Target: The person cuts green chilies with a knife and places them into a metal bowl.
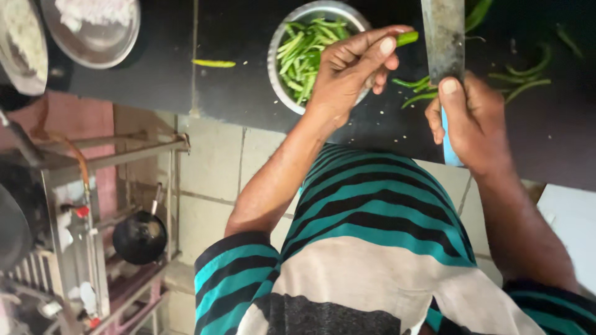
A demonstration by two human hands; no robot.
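Note:
My left hand [355, 68] pinches a green chilli [407, 38] between thumb and fingers, just right of a steel bowl [279, 37] filled with slit green chillies [302, 54]. My right hand [469, 118] grips the blue handle of a broad knife [443, 38], whose blade points away from me beside the held chilli. Loose green chillies [520, 79] lie on the dark counter [236, 93] to the right of the blade, and more lie under it.
One pale chilli [213, 63] lies alone on the counter to the left. Two steel plates [93, 31] with white food sit at the far left. Below the counter stand a metal rack [93, 161] and a black pan [139, 237].

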